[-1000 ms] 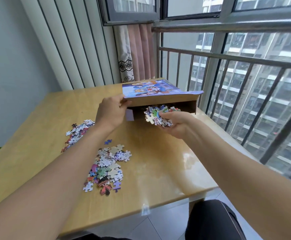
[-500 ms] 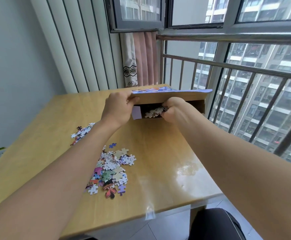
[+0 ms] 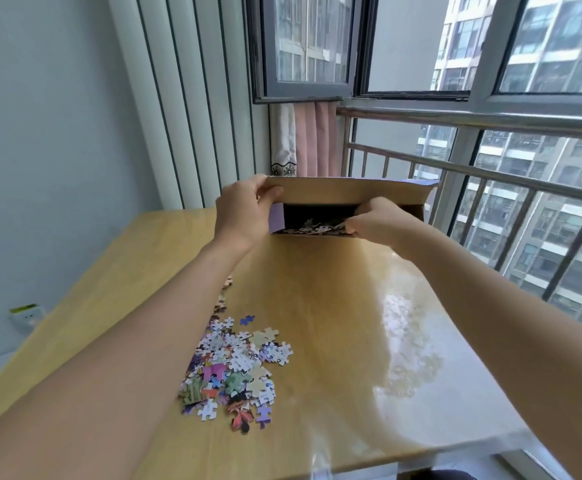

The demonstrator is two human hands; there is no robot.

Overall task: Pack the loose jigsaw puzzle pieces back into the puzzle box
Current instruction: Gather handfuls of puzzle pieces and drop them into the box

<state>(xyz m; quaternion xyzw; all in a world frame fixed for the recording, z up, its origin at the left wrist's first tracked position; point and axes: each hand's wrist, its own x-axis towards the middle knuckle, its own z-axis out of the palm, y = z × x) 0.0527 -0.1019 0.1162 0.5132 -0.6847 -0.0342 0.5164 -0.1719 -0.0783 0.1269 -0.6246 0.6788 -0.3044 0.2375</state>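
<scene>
Right hand [image 3: 372, 221] now sitting at puzzle box [image 3: 348, 194] opening; handful carried a second ago now lying inside mouth, pieces [image 3: 312, 227] showing on box floor. Fingers curling at opening; whether gripping pieces, cannot tell. Left hand [image 3: 244, 211] pinching flap, keeping it raised. Judgement: one batch going in. Loose pile [image 3: 235, 368] waiting near surface [image 3: 334, 306] front edge, well apart from box. Room: wooden surface beside railing [image 3: 490, 171], window, pink curtain [image 3: 313, 140].

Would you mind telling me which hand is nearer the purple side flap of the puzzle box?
Left: the left hand sits against the purple flap; the right hand is further right.
</scene>
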